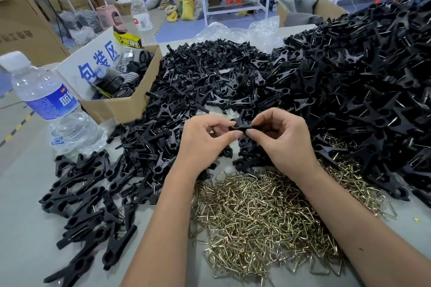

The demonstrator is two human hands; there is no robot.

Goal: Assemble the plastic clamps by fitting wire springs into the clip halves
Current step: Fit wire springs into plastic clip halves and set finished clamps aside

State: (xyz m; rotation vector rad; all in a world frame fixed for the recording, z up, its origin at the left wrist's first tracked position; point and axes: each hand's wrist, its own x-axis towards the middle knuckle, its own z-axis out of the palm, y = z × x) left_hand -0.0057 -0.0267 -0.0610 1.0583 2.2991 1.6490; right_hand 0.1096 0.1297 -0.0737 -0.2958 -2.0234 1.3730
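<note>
Step in hand, by the look of it: two clip halves [241,126] are being mated above the mid tabletop [25,228], pinched between both hands. The left hand [205,141] is curled, thumb and forefinger closed on the halves' left end; the right hand [283,138] is curled likewise on the right end. No spring can be made out in either grip; too small to tell.

Next move, as judged: a spring is to be taken from the springs pile [268,216], near and just below the wrists, w/ the halves kept aligned in one hand, then pressed into the halves.

Loose black parts [221,72] are heaped far and left; a taller heap [363,81] w/ wire showing sits right, prob. finished clamps.

Containers: a cardboard box [121,102], far left, holds black ribbed round parts and a white sign. Two water bottles are seen, one [53,105] left, one [141,22] behind the box; contents clear.
</note>
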